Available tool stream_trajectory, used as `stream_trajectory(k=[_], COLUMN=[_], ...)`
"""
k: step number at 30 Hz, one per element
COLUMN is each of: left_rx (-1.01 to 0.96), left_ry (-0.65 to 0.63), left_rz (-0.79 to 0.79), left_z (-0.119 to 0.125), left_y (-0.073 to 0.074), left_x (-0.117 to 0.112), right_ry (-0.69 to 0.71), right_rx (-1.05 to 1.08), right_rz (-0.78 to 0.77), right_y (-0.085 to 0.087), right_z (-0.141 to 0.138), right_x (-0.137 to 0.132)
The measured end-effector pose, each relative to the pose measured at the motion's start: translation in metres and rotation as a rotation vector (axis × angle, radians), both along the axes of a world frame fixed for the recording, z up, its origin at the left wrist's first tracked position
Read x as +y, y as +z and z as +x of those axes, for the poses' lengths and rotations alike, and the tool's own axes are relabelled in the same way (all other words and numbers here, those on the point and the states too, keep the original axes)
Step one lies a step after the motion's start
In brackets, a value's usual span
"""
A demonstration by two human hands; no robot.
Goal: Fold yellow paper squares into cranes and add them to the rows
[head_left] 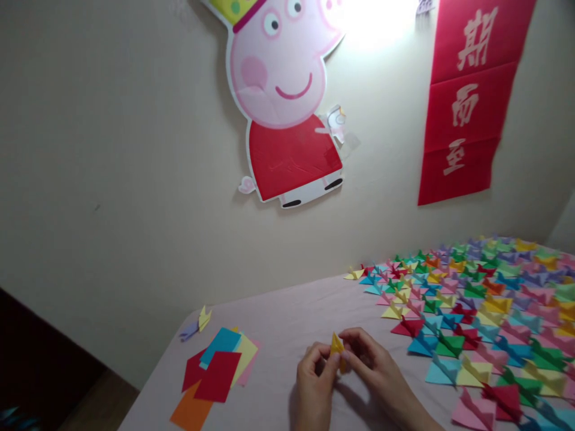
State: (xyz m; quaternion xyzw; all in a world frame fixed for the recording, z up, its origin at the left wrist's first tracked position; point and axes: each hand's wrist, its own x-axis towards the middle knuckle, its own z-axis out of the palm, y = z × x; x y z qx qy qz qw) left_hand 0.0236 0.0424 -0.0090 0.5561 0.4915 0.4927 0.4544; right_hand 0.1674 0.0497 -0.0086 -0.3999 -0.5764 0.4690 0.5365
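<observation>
Both of my hands meet low in the middle of the head view over a pale pink tablecloth (278, 317). Between them stands a small yellow-orange folded paper piece (336, 345). My left hand (314, 383) pinches its lower left side with curled fingers. My right hand (375, 365) closes on its right side, thumb and fingers pressed to the paper. Only the pointed top of the piece shows above my fingers.
Loose flat paper squares (218, 374) in red, blue, yellow, pink and orange lie at the left. Several finished folded shapes in many colours (476, 323) cover the table's right side. A lilac and yellow folded shape (197, 323) sits at the far left corner. The wall is close behind.
</observation>
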Motion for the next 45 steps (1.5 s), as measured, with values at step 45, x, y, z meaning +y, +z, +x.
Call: stream_trajectory(k=[45], left_rx=[-0.062], left_ry=[-0.039], left_rz=[-0.018], left_z=[-0.009], left_y=[0.006], left_x=[0.002], right_ry=[-0.093], right_rx=[-0.28], right_rz=[0.191], right_y=[0.016], right_z=[0.007], right_x=[-0.006])
